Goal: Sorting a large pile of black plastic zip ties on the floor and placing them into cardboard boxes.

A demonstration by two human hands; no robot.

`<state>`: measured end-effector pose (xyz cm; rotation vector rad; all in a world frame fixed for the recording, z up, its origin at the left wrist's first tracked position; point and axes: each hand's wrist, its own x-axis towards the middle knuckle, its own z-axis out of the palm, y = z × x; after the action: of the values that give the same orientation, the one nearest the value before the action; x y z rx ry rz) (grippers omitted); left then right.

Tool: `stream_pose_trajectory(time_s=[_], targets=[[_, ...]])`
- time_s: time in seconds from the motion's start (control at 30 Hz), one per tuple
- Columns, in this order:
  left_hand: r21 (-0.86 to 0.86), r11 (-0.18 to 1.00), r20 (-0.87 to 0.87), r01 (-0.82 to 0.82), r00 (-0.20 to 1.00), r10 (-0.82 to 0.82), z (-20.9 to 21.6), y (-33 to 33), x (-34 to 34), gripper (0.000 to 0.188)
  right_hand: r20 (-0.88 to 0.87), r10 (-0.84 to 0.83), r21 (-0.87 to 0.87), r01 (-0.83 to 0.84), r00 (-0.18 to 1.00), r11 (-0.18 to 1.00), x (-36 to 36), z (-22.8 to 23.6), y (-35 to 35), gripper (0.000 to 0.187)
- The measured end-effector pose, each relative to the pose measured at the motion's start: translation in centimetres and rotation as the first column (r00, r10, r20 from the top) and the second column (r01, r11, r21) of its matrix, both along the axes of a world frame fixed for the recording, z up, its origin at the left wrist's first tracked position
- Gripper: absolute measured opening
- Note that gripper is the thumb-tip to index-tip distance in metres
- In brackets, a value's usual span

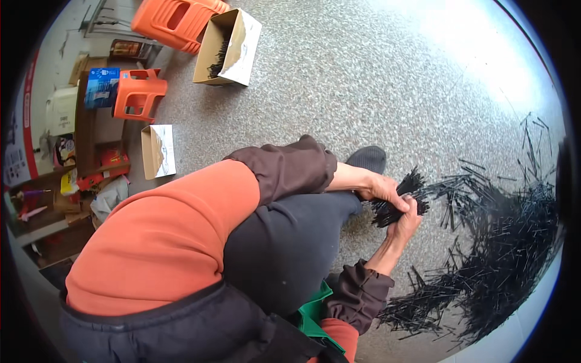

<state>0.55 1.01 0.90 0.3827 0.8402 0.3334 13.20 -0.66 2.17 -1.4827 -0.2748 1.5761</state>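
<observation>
A bundle of thin black sticks (pixel 386 215) is held between my two hands, just above the speckled floor. My left hand (pixel 384 189) comes from the upper arm in the picture, its fingers closed round the bundle. From below, my right hand (pixel 407 224) grips the same bundle, with its thumb up close to the left one. Stick ends fan out above and below my fingers. Beyond the hands, a large loose heap of similar black sticks (pixel 508 242) spreads over the floor, many lying crosswise. What the sticks are exactly I cannot tell.
An open carton (pixel 242 51) with black sticks inside stands at the upper left, near stacked orange stools (pixel 172 24). A smaller carton (pixel 162 151) and another orange stool (pixel 140 95) are by cluttered shelves. My dark shoe (pixel 368 158) is beside my left hand.
</observation>
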Motion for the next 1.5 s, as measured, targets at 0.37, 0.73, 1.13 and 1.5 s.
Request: stream_pose_trajectory(time_s=[0.37,0.73,1.13,1.5], targets=[[-0.116,0.992,0.213,0.058,0.976,-0.033,2.7,1.1,-4.5,0.020,0.268,0.569,0.058,-0.602,0.778,0.796,-1.9,3.7,2.5,0.029],[0.703,0.571,-0.622,-0.424,0.021,0.783,7.3,4.6,-39.1,0.015,0.414,0.590,-0.086,-0.616,0.693,0.783,1.8,1.7,0.4,0.021],[0.647,0.493,-0.703,-0.581,-0.205,0.682,4.6,0.7,-49.4,0.012,0.334,0.712,-0.198,-0.693,0.618,0.694,0.4,-0.1,-4.4,0.014],[0.651,0.755,-0.756,-0.077,-0.160,0.635,3.3,-5.1,-40.2,0.037,0.465,0.758,-0.231,-0.765,0.456,0.602,0.9,-1.9,-7.0,0.016]])
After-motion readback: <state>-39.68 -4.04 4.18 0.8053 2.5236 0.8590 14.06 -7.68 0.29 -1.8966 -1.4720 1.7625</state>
